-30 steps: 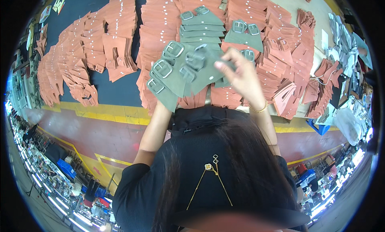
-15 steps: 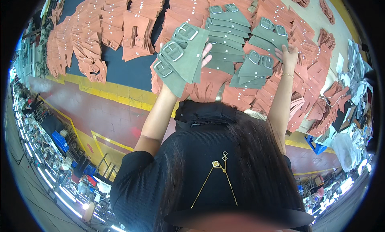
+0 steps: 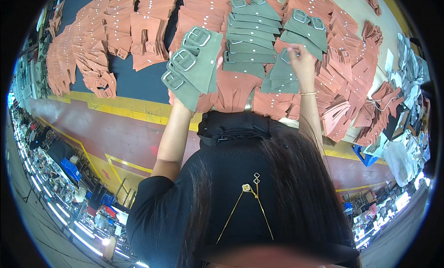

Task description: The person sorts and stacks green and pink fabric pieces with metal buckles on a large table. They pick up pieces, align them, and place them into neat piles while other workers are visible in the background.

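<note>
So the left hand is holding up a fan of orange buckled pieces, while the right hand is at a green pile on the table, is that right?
Not quite: the head view shows that the buckled pieces fanned out in the left hand are green, not orange. The right hand is indeed at a green pile on the table.

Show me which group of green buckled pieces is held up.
The leftmost green group, fanned in the left hand; the other green groups lie among orange pieces.
</note>
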Demonstrator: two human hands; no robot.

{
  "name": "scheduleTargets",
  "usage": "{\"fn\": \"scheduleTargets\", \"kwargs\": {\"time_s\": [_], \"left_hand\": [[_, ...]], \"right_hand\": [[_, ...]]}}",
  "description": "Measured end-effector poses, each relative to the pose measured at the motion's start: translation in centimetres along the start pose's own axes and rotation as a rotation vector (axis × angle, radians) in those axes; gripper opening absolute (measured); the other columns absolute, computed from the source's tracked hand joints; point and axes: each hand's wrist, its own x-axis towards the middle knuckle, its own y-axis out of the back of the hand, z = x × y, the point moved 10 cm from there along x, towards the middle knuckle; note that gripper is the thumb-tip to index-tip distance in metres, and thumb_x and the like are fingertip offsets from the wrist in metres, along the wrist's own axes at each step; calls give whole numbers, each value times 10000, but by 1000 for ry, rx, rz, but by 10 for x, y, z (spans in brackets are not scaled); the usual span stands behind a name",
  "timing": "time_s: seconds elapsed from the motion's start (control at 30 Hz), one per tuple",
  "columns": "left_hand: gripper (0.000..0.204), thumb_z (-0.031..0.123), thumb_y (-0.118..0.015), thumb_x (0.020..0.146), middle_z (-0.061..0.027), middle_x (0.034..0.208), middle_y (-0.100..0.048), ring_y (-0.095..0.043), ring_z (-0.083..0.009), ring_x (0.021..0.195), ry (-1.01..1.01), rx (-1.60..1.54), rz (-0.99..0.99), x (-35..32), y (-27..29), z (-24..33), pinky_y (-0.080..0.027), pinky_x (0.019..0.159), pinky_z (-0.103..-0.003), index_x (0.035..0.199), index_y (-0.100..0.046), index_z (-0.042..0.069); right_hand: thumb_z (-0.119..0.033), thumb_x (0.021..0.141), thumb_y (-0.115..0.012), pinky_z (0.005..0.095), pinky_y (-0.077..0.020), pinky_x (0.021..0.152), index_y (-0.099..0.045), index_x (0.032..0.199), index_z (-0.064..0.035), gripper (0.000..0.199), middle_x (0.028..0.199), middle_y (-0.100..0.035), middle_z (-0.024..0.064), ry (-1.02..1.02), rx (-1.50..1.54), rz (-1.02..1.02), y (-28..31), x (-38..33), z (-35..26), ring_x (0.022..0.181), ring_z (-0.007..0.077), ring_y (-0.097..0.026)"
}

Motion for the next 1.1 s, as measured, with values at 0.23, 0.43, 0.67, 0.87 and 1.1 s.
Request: {"fn": "scheduleTargets", "kwargs": {"time_s": [0.23,0.43,0.67,0.87,1.1], "left_hand": [[579,519,-522,909,18,1408,-460,-455,-223,1257,-499,1308,219,-18,-1,24,-272,1092,-517,1400,-427,227],[582,499,-470,944,8,1440,-421,-393,-207,1309,-452,1231,178,-18,-2,20,-261,1101,-511,1440,-356,217],[587,490,-423,962,-14,1451,-398,-384,-195,1310,-264,765,-53,-8,-6,-7,-296,1090,-506,1455,-318,189],[583,476,-449,954,-48,1410,-438,-434,-220,1257,-345,913,-56,-17,-5,16,-333,1068,-503,1435,-346,163],[579,459,-480,945,-87,1361,-485,-492,-249,1195,-428,999,-63,-14,-10,47,-377,1042,-499,1412,-378,132]], "right_hand": [[-181,897,-600,278,-518,585,-657,1012,-18,207,853,-706,115,-155,204,-214,-54,-39,-17,638,163,-691],[-166,917,-572,237,-519,582,-653,1033,-10,211,894,-702,82,-261,399,-305,-82,-49,-9,673,133,-679],[-171,960,-532,233,-515,618,-587,1120,2,242,957,-679,95,-427,884,-408,-109,-41,-11,712,114,-630],[-161,952,-562,247,-516,596,-560,1099,4,221,895,-676,99,-774,1433,-296,-150,-8,6,689,129,-621],[-164,919,-610,320,-555,730,-582,1037,-3,202,960,-645,102,-561,1264,-164,-124,-2,-27,804,175,-634]]}}
